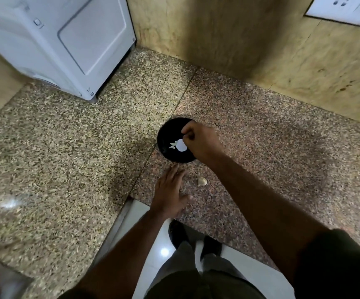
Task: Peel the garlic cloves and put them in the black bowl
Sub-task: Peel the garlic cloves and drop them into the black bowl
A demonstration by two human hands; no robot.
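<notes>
Head view: right hand over black bowl, fingers curled, contents unclear. Peeled cloves inside. Left hand flat on counter. Garlic piece beside bowl, likely left.

We cannot tell whether the right hand, fingers curled over the black bowl, pinches anything; it covers the bowl's right side. The white bits in the bowl are too washed out for us to name. The pale scrap on the counter is too small to identify. The white appliance and wall socket plate run off the top edge.
</notes>
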